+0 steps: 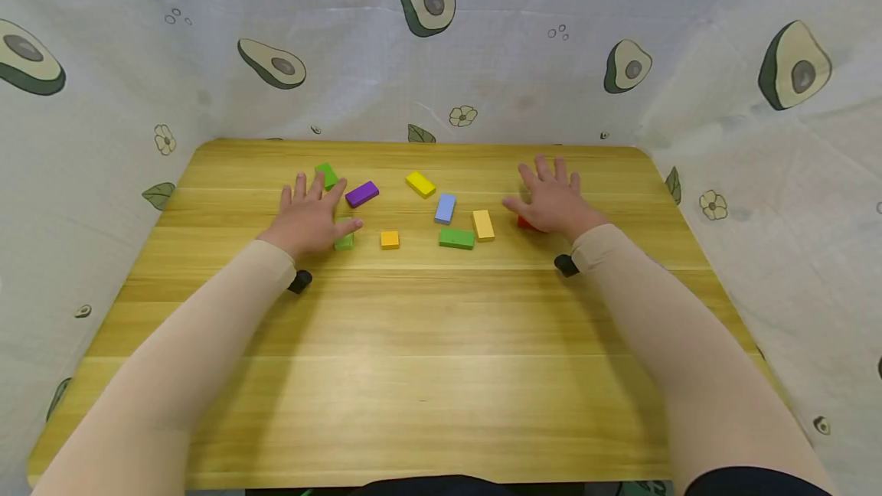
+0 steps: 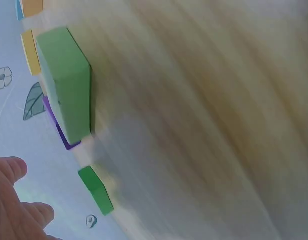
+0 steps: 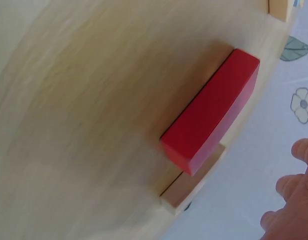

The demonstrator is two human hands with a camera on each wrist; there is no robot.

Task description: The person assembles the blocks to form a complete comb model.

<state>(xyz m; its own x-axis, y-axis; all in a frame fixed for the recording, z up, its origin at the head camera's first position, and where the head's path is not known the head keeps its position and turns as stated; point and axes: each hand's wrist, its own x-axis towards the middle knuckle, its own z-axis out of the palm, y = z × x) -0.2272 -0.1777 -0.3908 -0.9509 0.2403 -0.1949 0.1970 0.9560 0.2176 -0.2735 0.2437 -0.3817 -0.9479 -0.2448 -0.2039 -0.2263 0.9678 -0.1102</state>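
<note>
While coloured blocks are still lying scattered toward the counter's far edge, the left hand and right hand are hovering flat, fingers spread, over a green block and a red block, gripping nothing.

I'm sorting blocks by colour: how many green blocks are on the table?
3. One green block lies by the left hand's fingertips, one sits partly under that hand, and one lies mid-table. The hands may hide more.

Light wood table w/ rounded corners; scattered blocks on it: purple block, yellow block, blue block, green block, small orange block.
</note>
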